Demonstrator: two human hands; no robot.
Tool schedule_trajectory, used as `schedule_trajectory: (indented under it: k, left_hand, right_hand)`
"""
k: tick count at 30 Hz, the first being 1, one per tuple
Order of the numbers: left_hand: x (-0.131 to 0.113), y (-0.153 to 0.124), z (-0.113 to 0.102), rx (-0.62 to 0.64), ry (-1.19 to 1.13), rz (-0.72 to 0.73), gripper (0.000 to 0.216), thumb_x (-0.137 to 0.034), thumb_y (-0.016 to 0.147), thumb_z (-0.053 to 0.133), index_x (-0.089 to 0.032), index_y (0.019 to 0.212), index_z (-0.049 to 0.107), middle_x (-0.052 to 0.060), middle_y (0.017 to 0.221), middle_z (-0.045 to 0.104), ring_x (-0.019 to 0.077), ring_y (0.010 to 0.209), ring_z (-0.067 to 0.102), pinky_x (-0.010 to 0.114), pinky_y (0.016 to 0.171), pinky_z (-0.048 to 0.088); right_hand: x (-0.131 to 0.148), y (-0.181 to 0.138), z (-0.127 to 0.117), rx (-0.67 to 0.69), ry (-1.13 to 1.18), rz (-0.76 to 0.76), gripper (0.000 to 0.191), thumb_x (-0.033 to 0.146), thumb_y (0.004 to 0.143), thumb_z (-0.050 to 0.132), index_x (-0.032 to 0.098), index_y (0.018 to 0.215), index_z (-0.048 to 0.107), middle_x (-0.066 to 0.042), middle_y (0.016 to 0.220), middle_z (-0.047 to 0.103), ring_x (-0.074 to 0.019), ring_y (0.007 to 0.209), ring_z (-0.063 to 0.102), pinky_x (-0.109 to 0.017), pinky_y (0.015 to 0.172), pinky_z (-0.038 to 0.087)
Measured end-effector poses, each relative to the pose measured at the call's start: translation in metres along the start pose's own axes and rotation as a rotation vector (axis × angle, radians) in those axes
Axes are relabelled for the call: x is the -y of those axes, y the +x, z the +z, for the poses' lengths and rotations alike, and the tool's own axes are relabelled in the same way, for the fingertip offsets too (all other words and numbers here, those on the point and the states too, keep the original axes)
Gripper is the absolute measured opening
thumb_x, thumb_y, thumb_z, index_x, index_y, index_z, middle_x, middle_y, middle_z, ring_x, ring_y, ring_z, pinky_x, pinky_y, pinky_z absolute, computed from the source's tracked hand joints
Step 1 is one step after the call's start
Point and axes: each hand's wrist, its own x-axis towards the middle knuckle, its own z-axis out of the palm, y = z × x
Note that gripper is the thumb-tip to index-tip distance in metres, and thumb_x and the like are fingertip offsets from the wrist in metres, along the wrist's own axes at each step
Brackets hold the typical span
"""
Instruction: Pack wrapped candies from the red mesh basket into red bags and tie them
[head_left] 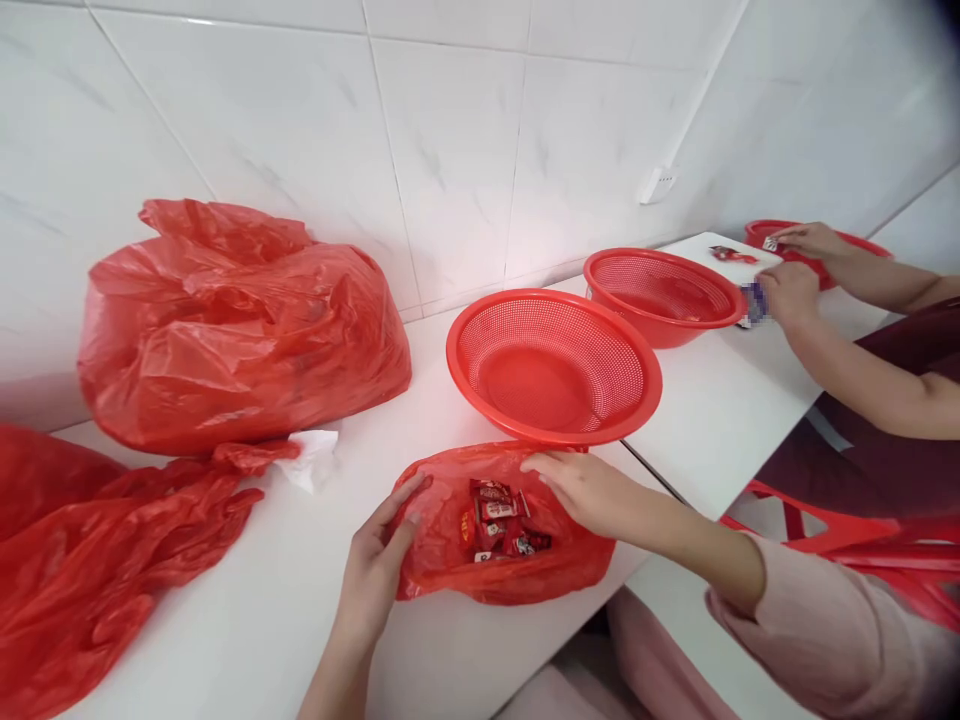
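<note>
Small red wrapped snack packets [499, 520] lie in a loose heap inside an open red plastic bag [442, 585] on the table in front of me. My left hand [375, 565] touches the bag's left side, its thumb and fingers spread apart over the film. At the far right edge of the bag, my right hand [581, 490] has its fingers bent around the plastic; part of its grip is hidden. Just behind the bag sits a red perforated basket [551, 370] with no packets showing in it.
A large full red bag [247, 340] stands by the tiled wall. Crumpled red plastic [97, 570] and a white tissue [309, 458] lie left. A second red basket [664, 290] stands right, near a co-worker's hands [795, 290], a white board and another basket [862, 243].
</note>
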Motion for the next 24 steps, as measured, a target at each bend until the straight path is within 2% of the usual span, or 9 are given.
schedule_trajectory:
  k: [2,6,8,10,15,19,21,24]
  left_hand:
    - [0.0,-0.001,0.002,0.005,-0.02,-0.004,0.05,-0.045,0.078,0.063,-0.024,0.124,0.064,0.007,0.134,0.061,0.0279,0.121,0.057,0.037,0.099,0.047]
    - [0.002,-0.002,0.005,-0.003,-0.069,-0.003,0.051,-0.045,0.077,0.065,-0.023,0.123,0.064,0.007,0.132,0.062,0.0268,0.116,0.06,0.033,0.093,0.05]
    - [0.004,-0.001,0.005,-0.007,-0.086,-0.008,0.052,-0.044,0.077,0.066,-0.022,0.124,0.063,0.008,0.132,0.062,0.0272,0.115,0.06,0.034,0.091,0.051]
    - [0.005,0.0,0.001,-0.014,-0.095,-0.012,0.053,-0.043,0.077,0.065,-0.022,0.125,0.062,0.008,0.132,0.062,0.0272,0.116,0.06,0.034,0.091,0.051]
    - [0.006,0.005,-0.009,-0.031,-0.107,0.006,0.051,-0.041,0.08,0.063,-0.02,0.127,0.061,0.008,0.136,0.059,0.0262,0.12,0.057,0.033,0.094,0.049]
    - [0.005,0.005,-0.011,-0.021,-0.095,0.011,0.051,-0.041,0.081,0.062,-0.02,0.127,0.06,0.009,0.138,0.058,0.0262,0.12,0.057,0.033,0.093,0.049]
    - [0.004,0.004,-0.009,-0.038,-0.11,0.007,0.052,-0.042,0.08,0.063,-0.02,0.127,0.06,0.009,0.135,0.06,0.0266,0.116,0.059,0.034,0.093,0.049]
    - [0.003,0.003,-0.007,-0.075,-0.118,-0.001,0.053,-0.043,0.078,0.063,-0.019,0.126,0.061,0.01,0.132,0.062,0.0275,0.115,0.06,0.037,0.095,0.048]
  right_hand:
    - [-0.002,0.002,0.017,-0.038,-0.054,0.04,0.027,0.014,0.092,0.043,0.017,0.11,0.063,-0.011,0.108,0.069,-0.0226,0.097,0.065,-0.037,0.086,0.049]
    - [0.003,0.022,0.042,-0.055,-0.057,-0.015,0.025,0.029,0.09,0.057,0.019,0.112,0.064,-0.009,0.112,0.068,-0.025,0.105,0.062,-0.038,0.088,0.047]
    - [0.006,0.033,0.051,-0.049,-0.039,-0.004,0.029,0.03,0.085,0.064,0.019,0.111,0.065,-0.01,0.112,0.069,-0.028,0.107,0.061,-0.039,0.088,0.047]
    - [0.006,0.043,0.056,-0.05,-0.005,0.019,0.025,0.027,0.087,0.06,0.019,0.109,0.067,-0.011,0.108,0.071,-0.0277,0.103,0.064,-0.039,0.088,0.047]
    - [-0.001,0.051,0.053,-0.086,0.155,-0.015,0.034,0.026,0.099,0.036,0.02,0.112,0.066,-0.007,0.111,0.071,-0.019,0.101,0.066,-0.031,0.088,0.049]
    - [-0.002,0.048,0.053,-0.104,0.339,0.031,0.034,0.027,0.098,0.036,0.019,0.112,0.066,-0.008,0.104,0.073,-0.0215,0.098,0.068,-0.036,0.089,0.05]
    - [0.002,0.042,0.052,-0.115,0.332,0.055,0.033,0.025,0.097,0.038,0.019,0.114,0.065,-0.009,0.102,0.074,-0.0224,0.097,0.068,-0.038,0.089,0.051]
    - [0.014,0.026,0.042,-0.144,0.349,-0.002,0.031,0.022,0.096,0.038,0.021,0.113,0.064,-0.006,0.107,0.073,-0.0204,0.101,0.068,-0.037,0.091,0.051]
